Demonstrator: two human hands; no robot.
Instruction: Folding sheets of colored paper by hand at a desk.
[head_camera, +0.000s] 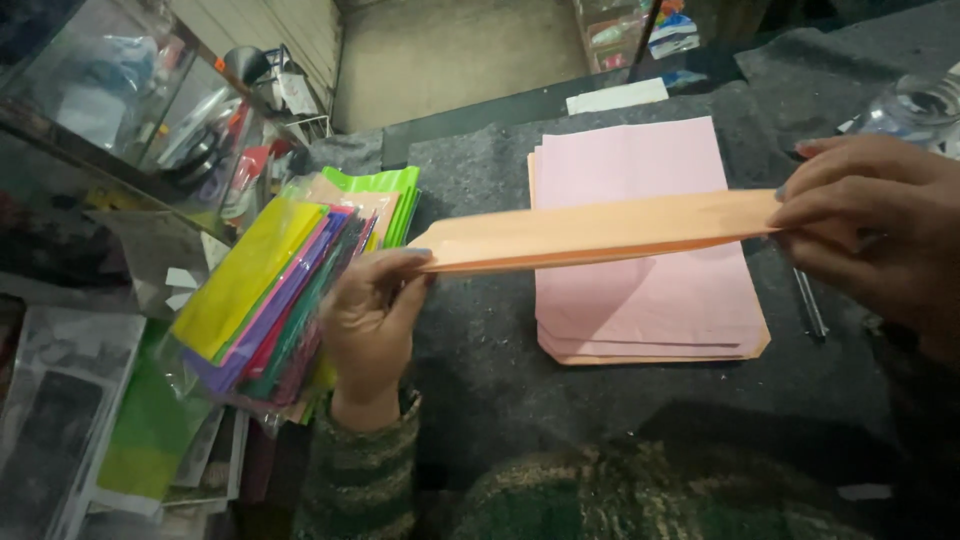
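Note:
Both my hands hold one long folded strip of orange paper (600, 232) level above the table. My left hand (368, 315) pinches its left end between thumb and fingers. My right hand (872, 222) pinches its right end. Under the strip lies a stack of pink paper sheets (650, 290) on the dark grey felt table cover (490, 370), with an orange sheet showing at the bottom edge.
A bundle of coloured paper in a clear plastic bag (275, 290) lies just left of my left hand. A thin metal rod (810, 305) lies right of the pink stack. A glass display case (120, 110) stands at the far left. Plastic packets (60, 400) lie at the lower left.

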